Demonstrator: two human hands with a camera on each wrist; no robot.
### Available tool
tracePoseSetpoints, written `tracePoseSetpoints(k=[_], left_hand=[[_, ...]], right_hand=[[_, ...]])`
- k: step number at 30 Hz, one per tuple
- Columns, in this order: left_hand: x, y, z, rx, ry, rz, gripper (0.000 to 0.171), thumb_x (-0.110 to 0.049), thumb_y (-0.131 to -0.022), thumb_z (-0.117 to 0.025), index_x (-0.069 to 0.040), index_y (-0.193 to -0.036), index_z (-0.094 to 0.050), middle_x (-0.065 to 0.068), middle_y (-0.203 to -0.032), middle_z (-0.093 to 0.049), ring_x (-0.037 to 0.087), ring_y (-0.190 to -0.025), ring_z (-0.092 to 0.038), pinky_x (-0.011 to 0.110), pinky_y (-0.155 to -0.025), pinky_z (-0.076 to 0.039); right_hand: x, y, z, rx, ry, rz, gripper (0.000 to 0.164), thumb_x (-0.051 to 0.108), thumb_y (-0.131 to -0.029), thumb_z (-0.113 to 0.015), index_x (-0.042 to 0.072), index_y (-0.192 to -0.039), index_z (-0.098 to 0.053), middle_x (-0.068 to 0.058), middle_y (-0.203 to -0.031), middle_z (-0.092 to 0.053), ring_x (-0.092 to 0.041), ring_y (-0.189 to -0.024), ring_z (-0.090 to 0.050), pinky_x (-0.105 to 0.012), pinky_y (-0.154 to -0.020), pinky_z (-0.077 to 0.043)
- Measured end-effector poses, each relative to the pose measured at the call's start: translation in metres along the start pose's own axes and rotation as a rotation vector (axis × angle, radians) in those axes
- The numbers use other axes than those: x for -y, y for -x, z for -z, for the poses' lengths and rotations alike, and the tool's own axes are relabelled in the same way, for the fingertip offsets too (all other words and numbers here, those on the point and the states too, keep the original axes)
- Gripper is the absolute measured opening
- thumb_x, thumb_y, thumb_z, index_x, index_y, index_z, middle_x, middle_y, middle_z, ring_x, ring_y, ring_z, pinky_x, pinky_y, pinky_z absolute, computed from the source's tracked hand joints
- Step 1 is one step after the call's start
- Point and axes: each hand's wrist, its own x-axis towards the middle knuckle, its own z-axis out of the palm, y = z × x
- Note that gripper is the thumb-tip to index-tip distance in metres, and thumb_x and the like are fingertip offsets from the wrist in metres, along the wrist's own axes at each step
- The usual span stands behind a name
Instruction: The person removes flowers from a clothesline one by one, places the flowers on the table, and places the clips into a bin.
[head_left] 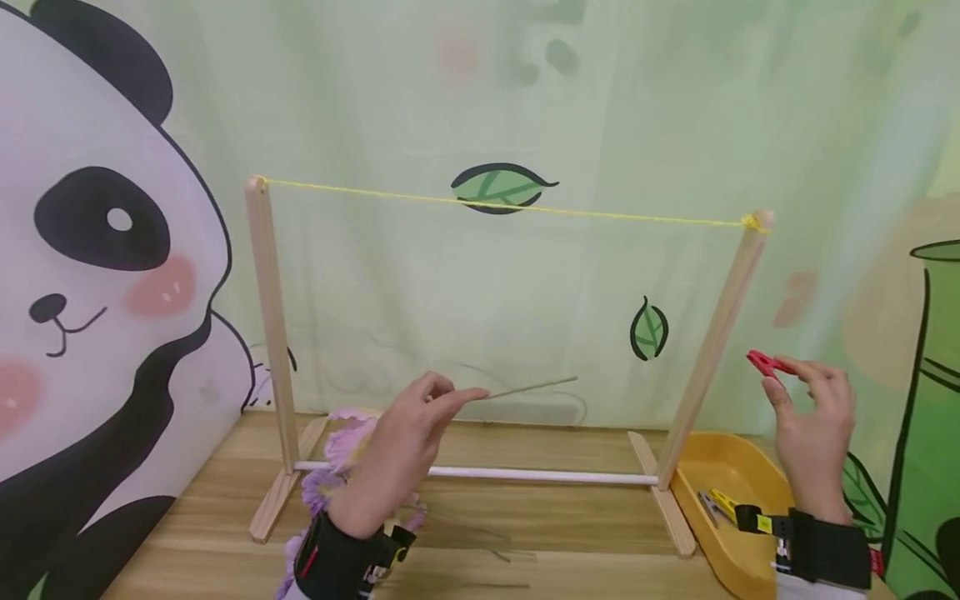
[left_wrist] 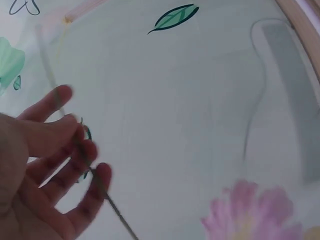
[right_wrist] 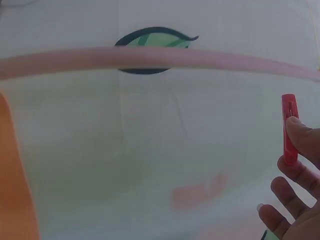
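Note:
My left hand (head_left: 401, 446) pinches a thin green flower stem (head_left: 532, 387) between thumb and fingers, its end pointing right. In the left wrist view the stem (left_wrist: 120, 215) runs down across the fingers. A pink flower (left_wrist: 250, 215) shows at the lower right of that view; cannot tell whether it belongs to this stem. My right hand (head_left: 819, 425) pinches a red clothespin (head_left: 765, 363) by its handle end, beside the frame's right post. Ahead, a yellow string (head_left: 360, 191) stretches between the wooden posts, above both hands.
The wooden frame has a left post (head_left: 272, 333), a right post (head_left: 712, 350) and a white lower bar (head_left: 540, 476). A yellow tray (head_left: 697, 454) with several clothespins stands at right. Purple and pink flowers (head_left: 321, 490) lie left, partly behind my left arm. A printed curtain hangs behind.

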Motion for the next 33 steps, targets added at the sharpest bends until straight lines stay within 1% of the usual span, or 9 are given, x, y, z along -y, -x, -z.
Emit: tracePoseSetpoints(k=[5, 7, 9, 14, 17, 21, 25, 30, 33], left_hand=[[0.000, 0.005, 0.011, 0.170, -0.135, -0.016, 0.047, 0.012, -0.098, -0.062, -0.022, -0.128, -0.074, -0.005, -0.091, -0.050, 0.009, -0.074, -0.039, 0.023, -0.063, -0.036], [0.000, 0.008, 0.013, 0.258, -0.158, 0.001, 0.050, 0.015, -0.093, -0.066, -0.022, -0.125, -0.076, -0.006, -0.088, -0.048, 0.009, -0.073, -0.039, 0.022, -0.063, -0.038], [-0.001, 0.011, 0.013, 0.340, -0.141, 0.053, 0.046, 0.013, -0.091, -0.070, -0.020, -0.122, -0.077, -0.006, -0.088, -0.050, 0.007, -0.071, -0.042, 0.021, -0.060, -0.039], [-0.001, 0.015, 0.008, 0.459, -0.094, 0.173, 0.038, 0.011, -0.093, -0.068, -0.018, -0.115, -0.079, 0.000, -0.092, -0.061, 0.011, -0.070, -0.052, 0.023, -0.055, -0.042], [0.002, 0.018, 0.002, 0.515, -0.091, 0.183, 0.047, 0.021, -0.088, -0.061, -0.016, -0.110, -0.079, 0.006, -0.096, -0.068, 0.018, -0.074, -0.058, 0.026, -0.056, -0.044], [0.007, 0.022, -0.007, 0.584, -0.081, 0.197, 0.055, 0.027, -0.077, -0.053, -0.012, -0.104, -0.079, 0.011, -0.101, -0.072, 0.024, -0.083, -0.064, 0.032, -0.064, -0.052], [0.013, 0.024, -0.016, 0.627, -0.060, 0.218, 0.049, 0.026, -0.075, -0.054, -0.010, -0.097, -0.079, 0.013, -0.104, -0.073, 0.022, -0.087, -0.064, 0.034, -0.071, -0.054], [0.015, 0.028, -0.022, 0.651, -0.030, 0.231, 0.046, 0.026, -0.073, -0.055, -0.006, -0.094, -0.078, 0.014, -0.104, -0.074, 0.020, -0.081, -0.058, 0.031, -0.070, -0.053], [0.013, 0.030, -0.025, 0.650, -0.071, 0.197, 0.043, 0.025, -0.071, -0.058, -0.008, -0.089, -0.079, 0.011, -0.099, -0.075, 0.022, -0.083, -0.064, 0.033, -0.075, -0.056]], right_hand=[[-0.023, 0.000, -0.003, 0.059, 0.069, -0.042, 0.032, -0.002, -0.093, -0.073, -0.007, -0.125, -0.069, -0.008, -0.112, -0.054, 0.002, -0.102, -0.031, -0.029, -0.090, -0.024], [-0.030, 0.001, -0.005, 0.094, 0.104, -0.055, 0.030, -0.002, -0.095, -0.071, -0.007, -0.125, -0.069, -0.020, -0.117, -0.053, -0.005, -0.103, -0.033, -0.035, -0.090, -0.025], [-0.037, 0.002, -0.006, 0.127, 0.115, -0.050, 0.029, -0.003, -0.096, -0.070, -0.008, -0.124, -0.068, -0.025, -0.119, -0.052, -0.017, -0.103, -0.037, -0.043, -0.091, -0.027], [-0.055, 0.006, -0.005, 0.266, 0.162, 0.000, 0.026, -0.006, -0.095, -0.070, -0.012, -0.120, -0.066, -0.031, -0.116, -0.053, -0.046, -0.103, -0.043, -0.055, -0.088, -0.029], [-0.065, 0.009, -0.003, 0.445, 0.236, -0.002, 0.025, -0.002, -0.097, -0.070, -0.013, -0.118, -0.065, -0.033, -0.113, -0.055, -0.047, -0.097, -0.048, -0.051, -0.080, -0.036], [-0.077, 0.008, 0.001, 0.727, 0.304, -0.076, 0.029, 0.007, -0.101, -0.068, -0.016, -0.118, -0.064, -0.033, -0.107, -0.059, -0.040, -0.087, -0.055, -0.040, -0.066, -0.044], [-0.083, 0.003, 0.003, 0.930, 0.333, -0.159, 0.034, 0.011, -0.100, -0.069, -0.017, -0.119, -0.062, -0.031, -0.104, -0.061, -0.037, -0.086, -0.058, -0.044, -0.068, -0.051], [-0.084, 0.003, 0.002, 1.025, 0.345, -0.213, 0.039, 0.013, -0.100, -0.070, -0.018, -0.121, -0.061, -0.032, -0.106, -0.063, -0.039, -0.091, -0.058, -0.055, -0.080, -0.053], [-0.083, 0.004, 0.001, 1.069, 0.342, -0.230, 0.036, 0.013, -0.100, -0.070, -0.018, -0.118, -0.062, -0.030, -0.103, -0.065, -0.037, -0.089, -0.058, -0.052, -0.078, -0.054]])
